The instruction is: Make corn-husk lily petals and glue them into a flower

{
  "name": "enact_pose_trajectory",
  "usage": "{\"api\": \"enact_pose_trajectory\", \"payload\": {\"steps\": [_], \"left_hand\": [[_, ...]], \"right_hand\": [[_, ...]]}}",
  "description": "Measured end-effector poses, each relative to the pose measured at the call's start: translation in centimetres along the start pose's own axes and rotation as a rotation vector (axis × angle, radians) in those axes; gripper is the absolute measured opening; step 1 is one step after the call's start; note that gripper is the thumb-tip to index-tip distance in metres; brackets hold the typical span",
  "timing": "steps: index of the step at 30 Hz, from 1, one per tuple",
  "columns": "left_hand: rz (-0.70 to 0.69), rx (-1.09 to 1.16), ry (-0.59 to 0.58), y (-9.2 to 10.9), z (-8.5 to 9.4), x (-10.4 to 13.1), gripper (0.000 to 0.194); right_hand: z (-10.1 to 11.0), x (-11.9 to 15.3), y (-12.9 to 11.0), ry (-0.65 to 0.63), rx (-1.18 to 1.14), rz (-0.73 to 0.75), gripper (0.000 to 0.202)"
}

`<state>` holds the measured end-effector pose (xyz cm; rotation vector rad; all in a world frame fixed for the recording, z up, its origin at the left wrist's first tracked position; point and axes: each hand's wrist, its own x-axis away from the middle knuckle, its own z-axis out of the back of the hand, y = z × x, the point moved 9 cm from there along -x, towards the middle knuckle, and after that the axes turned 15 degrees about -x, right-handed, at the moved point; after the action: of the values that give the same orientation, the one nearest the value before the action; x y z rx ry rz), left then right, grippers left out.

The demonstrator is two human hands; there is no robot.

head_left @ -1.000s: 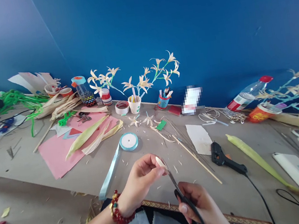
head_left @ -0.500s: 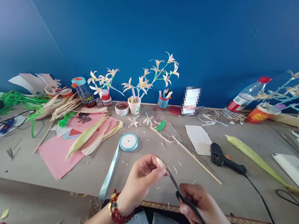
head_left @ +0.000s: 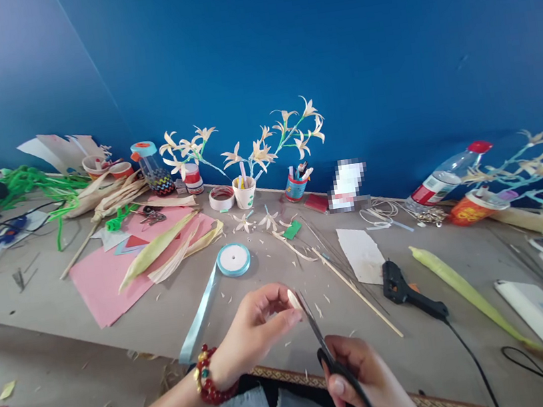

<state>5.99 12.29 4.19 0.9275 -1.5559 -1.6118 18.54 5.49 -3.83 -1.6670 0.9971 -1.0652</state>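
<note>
Between thumb and fingers, my left hand (head_left: 263,322) pinches a small pale petal-shaped piece (head_left: 294,299), which looks like corn husk. My right hand (head_left: 359,373) grips black-handled scissors (head_left: 315,325) by their loops. The blades point up and away from me, just right of the pale piece, slightly parted at the tips. Beyond my left hand lies a spool of light blue ribbon (head_left: 234,260), its loose end trailing toward the table's front edge. Two cream husk flowers (head_left: 268,219) rest on the table behind the spool.
A black glue gun (head_left: 409,288) and a green husk (head_left: 465,284) lie at right. Thin sticks (head_left: 357,291) and a white paper (head_left: 361,255) are nearer the middle. Pink sheets (head_left: 100,281) with husks lie left. A paper cup (head_left: 244,194) of flower stems stands by the blue wall.
The scissor blades have come slightly away from the pale piece, and their tips have parted a little. My left hand still pinches the piece, moved only slightly.
</note>
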Motion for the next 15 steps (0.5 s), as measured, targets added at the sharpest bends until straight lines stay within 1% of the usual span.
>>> {"api": "enact_pose_trajectory", "payload": {"steps": [4, 8, 11, 15], "left_hand": [[0.016, -0.196, -0.040, 0.2, -0.1, 0.1, 0.012], [0.028, -0.366, -0.034, 0.5, 0.1, 0.3, 0.007], [0.028, -0.415, -0.033, 0.9, 0.0, 0.4, 0.006], [0.024, -0.412, -0.040, 1.2, -0.1, 0.4, 0.007]], "right_hand": [[0.0, -0.1, -0.5, -0.002, -0.006, -0.011, 0.065], [0.0, -0.2, -1.0, 0.001, 0.009, -0.003, 0.065], [-0.4, -0.1, -1.6, -0.005, 0.021, -0.003, 0.064], [-0.5, -0.1, -2.0, 0.005, 0.069, -0.030, 0.064]]}}
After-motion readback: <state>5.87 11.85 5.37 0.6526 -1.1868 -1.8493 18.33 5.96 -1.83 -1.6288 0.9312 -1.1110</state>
